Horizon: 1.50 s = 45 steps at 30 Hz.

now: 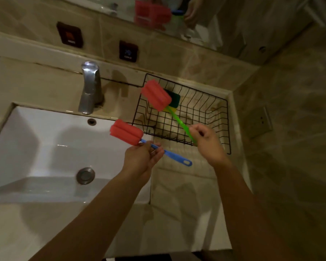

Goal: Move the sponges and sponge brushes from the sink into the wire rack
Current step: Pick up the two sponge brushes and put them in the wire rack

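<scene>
My left hand (142, 159) grips the blue handle of a sponge brush (126, 131) with a red foam head, held over the right edge of the white sink (36, 140). My right hand (208, 143) holds a green-handled sponge brush (156, 95) whose red head hangs over the black wire rack (211, 104). In the rack, a green-and-yellow sponge (174, 101) lies at the back left, partly hidden behind that red head.
A chrome faucet (90, 87) stands behind the sink, and a round drain (85, 175) sits in the basin. The rack rests on the beige counter (184, 185) in the corner. A mirror (158, 14) hangs above, and a wall socket (260, 121) lies right of the rack.
</scene>
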### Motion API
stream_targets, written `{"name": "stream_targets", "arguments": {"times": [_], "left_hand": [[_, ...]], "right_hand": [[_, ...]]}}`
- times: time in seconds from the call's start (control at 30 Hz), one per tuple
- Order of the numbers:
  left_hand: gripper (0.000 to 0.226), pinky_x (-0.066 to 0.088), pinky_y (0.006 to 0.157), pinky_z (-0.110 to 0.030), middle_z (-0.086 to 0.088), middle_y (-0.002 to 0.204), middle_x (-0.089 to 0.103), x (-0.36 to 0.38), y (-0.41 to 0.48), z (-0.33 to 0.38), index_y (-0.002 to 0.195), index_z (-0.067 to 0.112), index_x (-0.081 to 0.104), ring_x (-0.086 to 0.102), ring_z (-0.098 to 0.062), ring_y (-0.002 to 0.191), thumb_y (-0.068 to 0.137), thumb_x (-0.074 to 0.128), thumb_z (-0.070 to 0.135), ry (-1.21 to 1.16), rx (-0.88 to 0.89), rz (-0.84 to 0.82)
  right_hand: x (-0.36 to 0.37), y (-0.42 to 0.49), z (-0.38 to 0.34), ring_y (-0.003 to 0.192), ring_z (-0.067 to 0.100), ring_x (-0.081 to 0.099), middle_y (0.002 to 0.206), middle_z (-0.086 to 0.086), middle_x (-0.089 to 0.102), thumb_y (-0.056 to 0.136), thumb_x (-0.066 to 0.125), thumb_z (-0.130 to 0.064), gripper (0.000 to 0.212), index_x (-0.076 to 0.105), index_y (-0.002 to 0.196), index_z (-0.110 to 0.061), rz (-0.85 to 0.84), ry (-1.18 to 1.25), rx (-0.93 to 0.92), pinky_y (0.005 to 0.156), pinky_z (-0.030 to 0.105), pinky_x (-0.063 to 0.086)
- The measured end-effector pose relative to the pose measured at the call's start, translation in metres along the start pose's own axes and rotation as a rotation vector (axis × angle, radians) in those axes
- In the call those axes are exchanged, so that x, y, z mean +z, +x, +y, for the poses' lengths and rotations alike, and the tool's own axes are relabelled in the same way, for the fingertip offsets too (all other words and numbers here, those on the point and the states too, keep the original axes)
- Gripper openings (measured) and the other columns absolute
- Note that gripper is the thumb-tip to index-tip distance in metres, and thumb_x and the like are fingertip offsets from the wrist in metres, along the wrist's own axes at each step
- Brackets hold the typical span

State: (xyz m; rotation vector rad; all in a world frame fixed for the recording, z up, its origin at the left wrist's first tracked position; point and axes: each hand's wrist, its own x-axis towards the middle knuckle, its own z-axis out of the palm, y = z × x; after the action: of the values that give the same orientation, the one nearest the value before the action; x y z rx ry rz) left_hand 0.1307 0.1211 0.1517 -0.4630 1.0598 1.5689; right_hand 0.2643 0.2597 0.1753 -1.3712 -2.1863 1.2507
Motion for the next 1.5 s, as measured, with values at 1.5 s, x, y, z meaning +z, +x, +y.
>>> {"name": "stream_targets", "arguments": {"times": [1.5], "left_hand": [[0.024, 0.061, 0.078, -0.031, -0.021, 0.106, 0.069, 0.068, 0.056, -0.018, 0.111, -0.002, 0.065, 0.072, -0.026, 0.093, 0.089, 0.054, -0.001, 0.33, 0.116, -0.152]], "right_hand": [[0.0, 0.092, -0.019, 0.085, 0.018, 0.068, 0.089, 0.004, 0.074, 0.085, 0.069, -0.026, 0.011, 0.075, 0.09, -0.019, -0.551, -0.288, -0.011, 0.08, 0.04, 0.057]]}}
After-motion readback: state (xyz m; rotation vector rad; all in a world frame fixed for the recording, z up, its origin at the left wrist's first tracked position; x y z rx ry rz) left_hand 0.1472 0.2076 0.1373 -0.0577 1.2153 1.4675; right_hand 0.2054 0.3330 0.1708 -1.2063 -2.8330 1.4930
